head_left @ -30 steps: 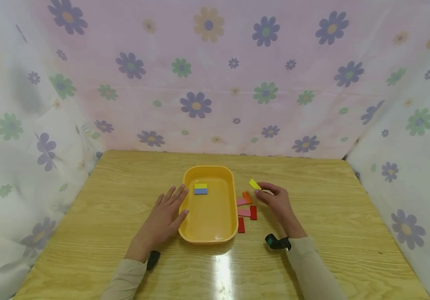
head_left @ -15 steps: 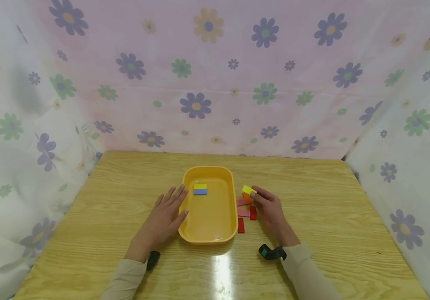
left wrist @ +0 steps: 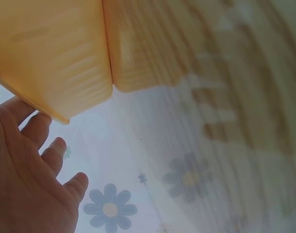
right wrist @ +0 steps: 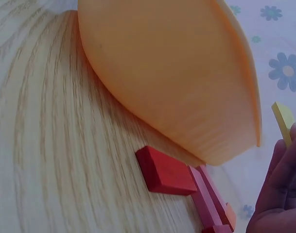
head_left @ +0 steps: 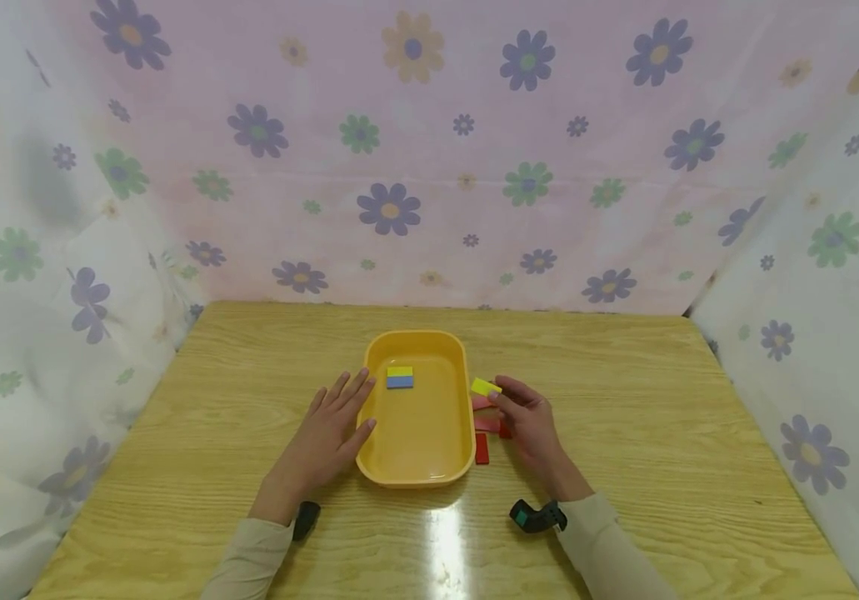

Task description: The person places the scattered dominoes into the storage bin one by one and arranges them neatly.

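Note:
A yellow block [head_left: 485, 387] is pinched between the thumb and fingers of my right hand [head_left: 530, 425], just off the right rim of a yellow-orange tub [head_left: 466, 367]. The same yellow block [right wrist: 283, 119] shows at the right edge of the right wrist view. My left hand [head_left: 327, 433] rests with spread, straight fingers on the tub's left rim; in the left wrist view its fingers [left wrist: 53, 155] touch the rim from outside. Inside the tub, toward the back left, a yellow block [head_left: 400, 372] and a blue block [head_left: 400, 383] lie side by side.
Right of the tub on the wooden table [head_left: 624, 400] lie a red block [head_left: 481, 448], pink blocks [head_left: 486, 425] and another red block [head_left: 505, 429], partly behind my hand. An orange block [right wrist: 230, 216] lies past the pink ones. Flowered cloth [head_left: 429, 167] surrounds the table.
My right hand has moved left toward the tub with the yellow block, now covering the orange block in the head view. The left hand has stayed in place.

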`<state>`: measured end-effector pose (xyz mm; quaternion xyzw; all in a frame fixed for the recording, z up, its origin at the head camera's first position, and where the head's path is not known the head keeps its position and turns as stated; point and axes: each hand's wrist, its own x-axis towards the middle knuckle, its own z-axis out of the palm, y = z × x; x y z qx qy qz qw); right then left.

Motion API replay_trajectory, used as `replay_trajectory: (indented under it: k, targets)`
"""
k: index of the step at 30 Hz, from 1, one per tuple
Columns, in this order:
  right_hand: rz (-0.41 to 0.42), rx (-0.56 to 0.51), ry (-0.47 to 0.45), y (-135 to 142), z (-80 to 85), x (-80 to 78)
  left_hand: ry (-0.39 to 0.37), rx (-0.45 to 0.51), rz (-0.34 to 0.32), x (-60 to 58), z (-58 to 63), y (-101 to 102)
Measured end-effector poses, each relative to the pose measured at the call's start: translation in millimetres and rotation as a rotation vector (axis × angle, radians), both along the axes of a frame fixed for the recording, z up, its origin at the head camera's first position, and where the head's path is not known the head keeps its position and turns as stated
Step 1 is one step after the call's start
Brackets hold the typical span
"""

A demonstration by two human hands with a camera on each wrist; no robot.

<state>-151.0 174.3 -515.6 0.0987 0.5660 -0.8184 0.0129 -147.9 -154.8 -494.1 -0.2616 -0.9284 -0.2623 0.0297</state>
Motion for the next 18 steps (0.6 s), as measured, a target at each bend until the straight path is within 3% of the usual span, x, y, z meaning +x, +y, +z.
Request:
replay_trajectory:
  k: [10,18]
  targets:
    - [-0.023,-0.030,0.014,-9,6.3,3.9,-0.005,-0.005,0.000,0.0,1.0,1]
    - [0.038,-0.049,0.098,-13,7.2,6.9,-0.023,-0.013,0.006,0.5,2.6,0]
